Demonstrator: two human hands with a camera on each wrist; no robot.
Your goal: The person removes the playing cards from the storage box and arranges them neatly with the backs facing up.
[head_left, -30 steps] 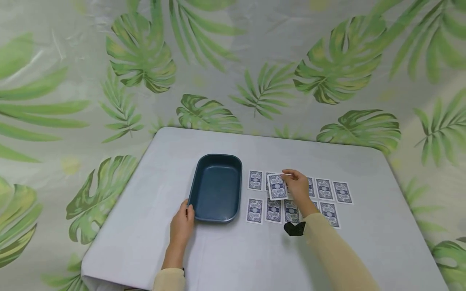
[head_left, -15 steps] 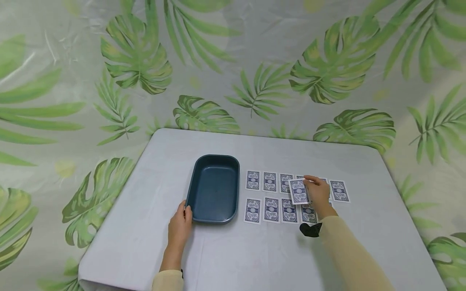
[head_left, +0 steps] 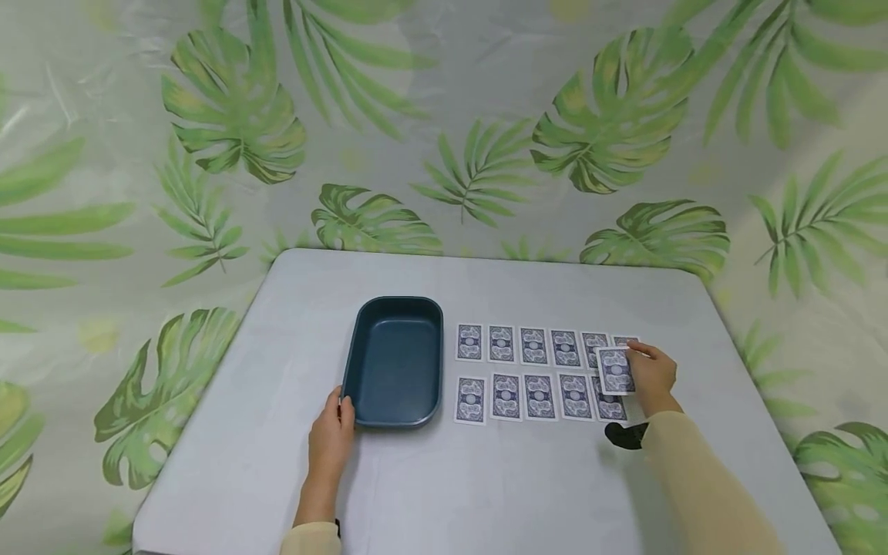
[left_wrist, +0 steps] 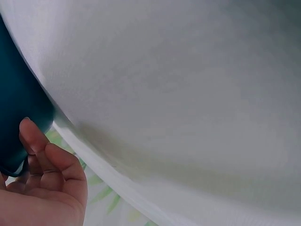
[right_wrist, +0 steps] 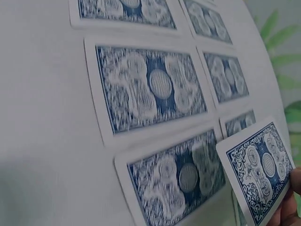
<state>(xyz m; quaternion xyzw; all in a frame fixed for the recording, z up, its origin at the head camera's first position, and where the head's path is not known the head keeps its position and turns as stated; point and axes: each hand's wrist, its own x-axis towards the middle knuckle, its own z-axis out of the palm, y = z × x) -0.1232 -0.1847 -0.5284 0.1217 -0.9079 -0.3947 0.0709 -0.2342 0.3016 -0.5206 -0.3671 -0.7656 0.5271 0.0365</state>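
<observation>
My right hand pinches a playing card by its right edge, its blue patterned back facing up. That card hangs tilted over the right end of two rows of face-down playing cards, partly covering some of them. In the right wrist view the held card stands raised off the cloth, with only a few fingertips showing. My left hand grips the near left corner of a dark blue rectangular tray. In the left wrist view the left hand has its fingers curled at the tray's edge.
A white cloth covers the table, whose far edge meets a leaf-patterned backdrop. The tray stands left of the card rows, with nothing visible inside. In the front row, the two rightmost cards lie close together.
My right hand has carried the card rightward along the rows, from near their left part to their right end. My left hand stays on the tray. The head view has shifted slightly.
</observation>
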